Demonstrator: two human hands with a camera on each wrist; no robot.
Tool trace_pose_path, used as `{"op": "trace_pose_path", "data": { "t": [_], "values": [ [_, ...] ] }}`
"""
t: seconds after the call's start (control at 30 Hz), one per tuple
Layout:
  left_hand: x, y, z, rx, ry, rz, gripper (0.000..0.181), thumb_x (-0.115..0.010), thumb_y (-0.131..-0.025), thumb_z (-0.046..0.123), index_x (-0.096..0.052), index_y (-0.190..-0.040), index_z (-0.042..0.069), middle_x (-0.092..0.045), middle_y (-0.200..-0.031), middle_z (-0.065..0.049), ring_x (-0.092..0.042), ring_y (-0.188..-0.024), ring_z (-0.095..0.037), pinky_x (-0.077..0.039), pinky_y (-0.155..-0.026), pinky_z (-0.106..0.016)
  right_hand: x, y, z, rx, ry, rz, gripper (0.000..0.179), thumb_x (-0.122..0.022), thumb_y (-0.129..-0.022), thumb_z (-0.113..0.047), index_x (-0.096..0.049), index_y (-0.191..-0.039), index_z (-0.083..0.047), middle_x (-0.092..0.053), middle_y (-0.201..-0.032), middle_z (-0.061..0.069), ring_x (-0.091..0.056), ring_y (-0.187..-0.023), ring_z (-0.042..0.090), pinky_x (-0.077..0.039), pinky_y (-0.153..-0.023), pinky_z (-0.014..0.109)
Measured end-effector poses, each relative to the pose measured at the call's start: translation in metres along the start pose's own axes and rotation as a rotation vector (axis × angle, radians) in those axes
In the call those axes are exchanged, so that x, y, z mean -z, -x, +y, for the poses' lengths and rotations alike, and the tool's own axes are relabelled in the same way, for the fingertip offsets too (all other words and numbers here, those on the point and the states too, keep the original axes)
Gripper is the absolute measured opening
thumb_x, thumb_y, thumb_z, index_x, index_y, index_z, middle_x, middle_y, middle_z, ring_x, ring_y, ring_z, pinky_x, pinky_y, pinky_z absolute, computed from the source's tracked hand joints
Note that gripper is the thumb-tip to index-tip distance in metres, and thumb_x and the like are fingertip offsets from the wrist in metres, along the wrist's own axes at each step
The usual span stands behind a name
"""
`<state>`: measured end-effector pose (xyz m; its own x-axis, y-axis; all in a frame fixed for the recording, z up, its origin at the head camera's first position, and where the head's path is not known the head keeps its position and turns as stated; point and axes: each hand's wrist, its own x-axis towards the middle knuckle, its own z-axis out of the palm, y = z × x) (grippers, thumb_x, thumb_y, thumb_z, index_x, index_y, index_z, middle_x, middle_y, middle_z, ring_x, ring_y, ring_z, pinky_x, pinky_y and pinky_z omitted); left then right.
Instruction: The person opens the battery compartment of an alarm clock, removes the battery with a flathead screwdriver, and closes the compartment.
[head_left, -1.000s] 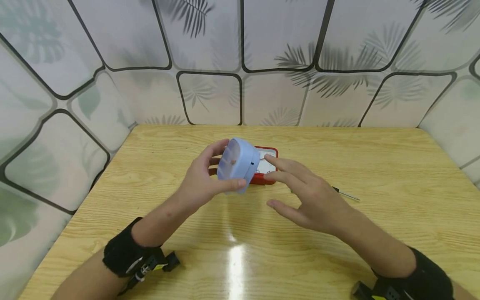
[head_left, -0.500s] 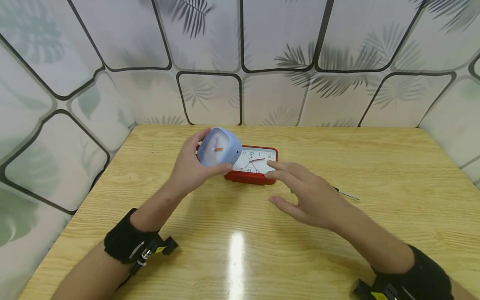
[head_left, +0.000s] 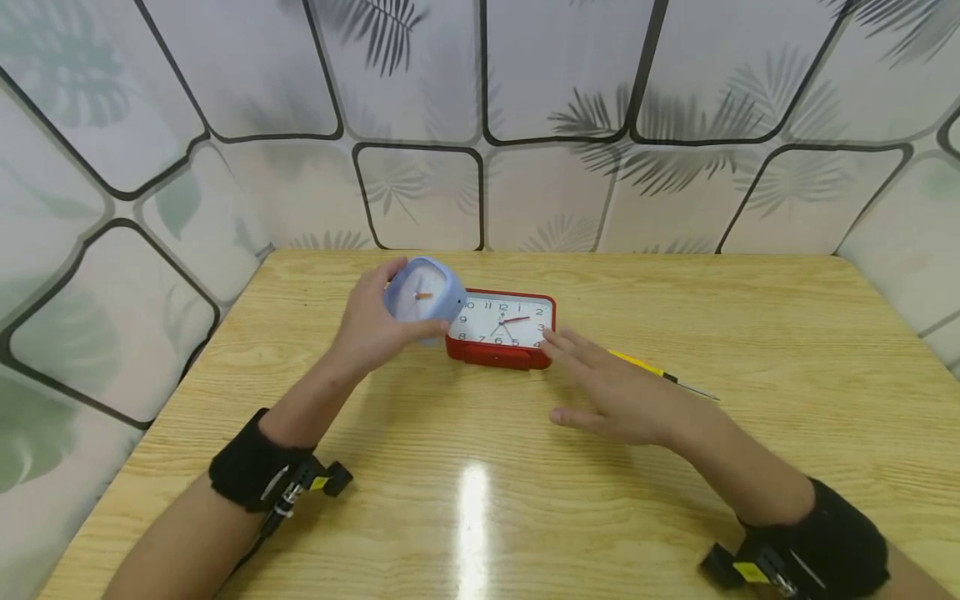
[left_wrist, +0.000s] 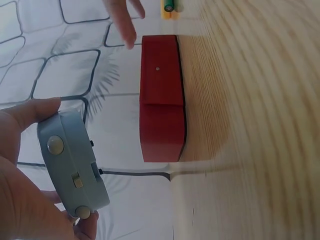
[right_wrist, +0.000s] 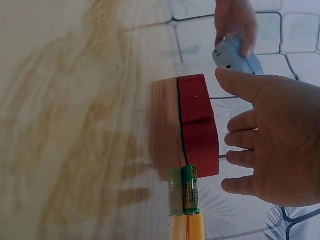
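My left hand [head_left: 367, 321] grips a light blue alarm clock [head_left: 417, 287] by its sides, with the clock tilted and held up above the table. Two round feet and a small slot show on its underside [left_wrist: 75, 160] in the left wrist view. Just right of it, a red rectangular alarm clock [head_left: 501, 325] stands on the table with its white dial towards me. Beside that clock's right end is my right hand [head_left: 618, 396], fingers extended and holding nothing. A green battery [right_wrist: 190, 191] lies near the red clock in the right wrist view; the hand hides it from the head view.
A screwdriver with a yellow handle [head_left: 637, 362] lies behind my right hand, its metal shaft pointing right. The wooden table [head_left: 390, 517] ends at a patterned backdrop [head_left: 540, 196] at the back and sides.
My left hand has carried the blue clock leftward and turned its face towards me, uncovering the red clock. My right hand has shifted slightly right and flattened, uncovering the screwdriver's yellow handle.
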<state>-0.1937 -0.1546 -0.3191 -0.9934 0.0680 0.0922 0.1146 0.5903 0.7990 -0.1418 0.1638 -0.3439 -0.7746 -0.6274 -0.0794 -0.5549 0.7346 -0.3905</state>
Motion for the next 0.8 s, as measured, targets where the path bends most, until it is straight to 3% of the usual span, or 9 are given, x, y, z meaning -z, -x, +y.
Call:
{"op": "trace_pose_path", "data": {
  "t": [0.17,0.33,0.6,0.8],
  "values": [
    [0.004,-0.006,-0.006,0.031,-0.079,0.017,0.102,-0.088,-0.072,0.036,-0.033,-0.155,0.012,-0.037,-0.152,-0.016,-0.036,-0.130,-0.034,-0.043,-0.102,-0.054,-0.004,-0.003,0.003,0.001,0.047,-0.046,0.090,-0.065,-0.094,-0.047,-0.015,-0.161,-0.014,-0.011,-0.168,0.006,-0.011,-0.155,0.030,-0.027,-0.121,0.052],
    [0.009,-0.011,-0.013,0.050,-0.176,-0.010,0.102,-0.086,-0.073,0.040,-0.032,-0.155,0.010,-0.037,-0.149,-0.020,-0.033,-0.132,-0.039,-0.044,-0.102,-0.058,-0.004,-0.005,0.004,0.005,0.079,-0.053,0.088,-0.065,-0.094,-0.047,-0.016,-0.161,-0.015,-0.013,-0.168,0.005,-0.013,-0.155,0.030,-0.027,-0.121,0.053],
    [0.014,-0.018,-0.023,0.096,-0.280,-0.034,0.103,-0.083,-0.075,0.044,-0.031,-0.153,0.003,-0.042,-0.142,-0.023,-0.040,-0.126,-0.040,-0.047,-0.099,-0.058,-0.004,-0.005,0.005,0.032,0.111,-0.045,0.086,-0.063,-0.095,-0.047,-0.019,-0.160,-0.012,-0.015,-0.168,0.005,-0.014,-0.154,0.030,-0.025,-0.121,0.055],
    [0.018,-0.023,-0.034,0.073,-0.396,-0.005,0.104,-0.083,-0.072,0.048,-0.033,-0.151,0.002,-0.043,-0.139,-0.028,-0.041,-0.125,-0.044,-0.048,-0.094,-0.059,-0.006,-0.006,0.006,0.040,0.124,-0.039,0.086,-0.062,-0.095,-0.048,-0.020,-0.160,-0.011,-0.016,-0.167,0.005,-0.015,-0.154,0.030,-0.024,-0.122,0.054]
  ]
}}
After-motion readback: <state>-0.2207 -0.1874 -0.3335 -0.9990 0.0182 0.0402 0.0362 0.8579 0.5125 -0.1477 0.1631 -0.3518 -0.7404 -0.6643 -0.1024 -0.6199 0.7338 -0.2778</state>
